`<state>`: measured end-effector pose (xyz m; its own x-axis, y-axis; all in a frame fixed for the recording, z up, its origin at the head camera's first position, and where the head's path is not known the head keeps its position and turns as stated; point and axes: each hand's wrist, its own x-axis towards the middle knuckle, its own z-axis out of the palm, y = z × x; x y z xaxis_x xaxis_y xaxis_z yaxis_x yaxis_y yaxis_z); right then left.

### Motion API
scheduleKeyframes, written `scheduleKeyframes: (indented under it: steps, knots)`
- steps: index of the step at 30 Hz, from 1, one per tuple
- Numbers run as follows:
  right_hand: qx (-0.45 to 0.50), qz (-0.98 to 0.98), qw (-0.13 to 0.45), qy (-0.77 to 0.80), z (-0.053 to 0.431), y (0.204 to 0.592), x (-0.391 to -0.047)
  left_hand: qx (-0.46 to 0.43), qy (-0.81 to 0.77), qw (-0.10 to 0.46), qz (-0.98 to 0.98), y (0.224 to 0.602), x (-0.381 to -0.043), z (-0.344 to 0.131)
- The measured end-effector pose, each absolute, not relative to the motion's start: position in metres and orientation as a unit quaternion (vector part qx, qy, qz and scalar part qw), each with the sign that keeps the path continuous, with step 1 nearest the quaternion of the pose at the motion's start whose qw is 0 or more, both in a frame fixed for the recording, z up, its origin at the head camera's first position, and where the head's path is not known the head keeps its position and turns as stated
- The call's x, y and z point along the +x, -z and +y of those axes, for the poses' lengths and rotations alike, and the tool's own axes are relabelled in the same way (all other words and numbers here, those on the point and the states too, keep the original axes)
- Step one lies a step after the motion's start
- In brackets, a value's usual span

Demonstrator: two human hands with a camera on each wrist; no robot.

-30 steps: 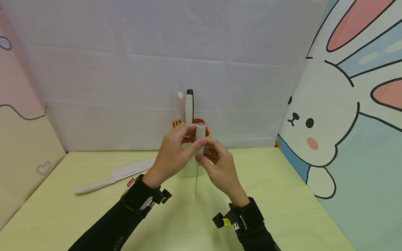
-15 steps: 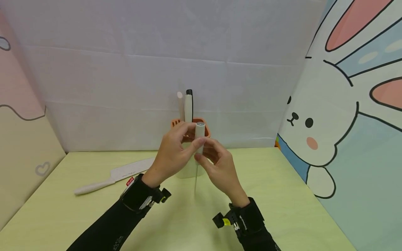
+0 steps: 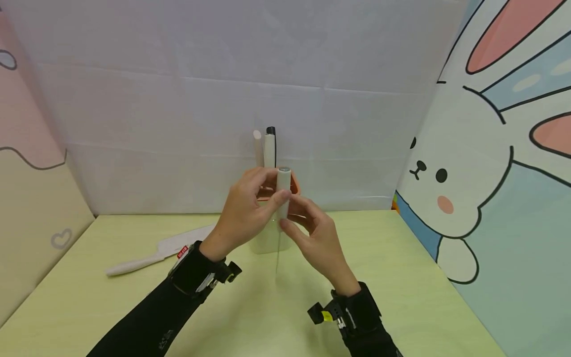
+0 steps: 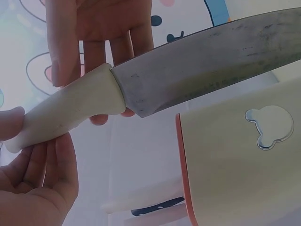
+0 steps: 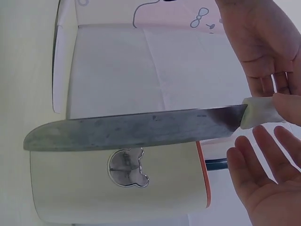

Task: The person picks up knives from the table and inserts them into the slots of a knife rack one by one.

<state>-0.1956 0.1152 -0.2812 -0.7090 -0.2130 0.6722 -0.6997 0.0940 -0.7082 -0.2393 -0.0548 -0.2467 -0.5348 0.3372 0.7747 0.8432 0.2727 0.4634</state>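
My left hand (image 3: 247,208) grips the upper end of a kitchen knife's white handle (image 3: 283,181), thumb on one side and fingers on the other. The knife hangs upright, its blade (image 5: 141,129) pointing down, close in front of a cream utensil holder (image 4: 235,155) with an orange rim and a bear-shaped emblem. My right hand (image 3: 318,243) is beside the lower handle; its fingers (image 5: 261,136) are loosely straight, around the handle but not closed on it. In the head view the hands hide much of the holder.
A cleaver (image 3: 187,239) with a pale handle lies on the table (image 3: 392,277) to the left, partly hidden by my left wrist. A white-and-black handle (image 3: 269,148) and a pale handle (image 3: 258,148) stick up from the holder. A white wall (image 3: 200,124) stands behind.
My left hand has lifted the knife slightly. The right hand has loosened and drawn a little away from the handle, to the right.
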Motion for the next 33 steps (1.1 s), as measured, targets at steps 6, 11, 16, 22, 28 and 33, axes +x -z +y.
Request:
scheduleKeyframes:
  steps: [6, 11, 16, 22, 28, 33]
  knots:
    - [0.321, -0.73, 0.193, -0.572, 0.124, 0.286, -0.194, -0.401, 0.449, 0.287, -0.745, 0.24, -0.24, -0.058]
    - [0.326, -0.755, 0.198, -0.533, 0.132, 0.29, -0.193, -0.397, 0.454, 0.292, -0.742, 0.234, -0.241, -0.063]
    - [0.339, -0.765, 0.209, -0.506, 0.141, 0.302, -0.198, -0.395, 0.454, 0.296, -0.742, 0.227, -0.24, -0.067]
    - [0.336, -0.795, 0.224, -0.453, 0.153, 0.333, -0.216, -0.395, 0.442, 0.309, -0.743, 0.206, -0.228, -0.068]
    - [0.31, -0.849, 0.247, -0.349, 0.162, 0.352, -0.223, -0.4, 0.438, 0.313, -0.742, 0.176, -0.209, -0.067]
    - [0.286, -0.872, 0.236, -0.321, 0.165, 0.357, -0.225, -0.391, 0.436, 0.318, -0.746, 0.16, -0.207, -0.069]
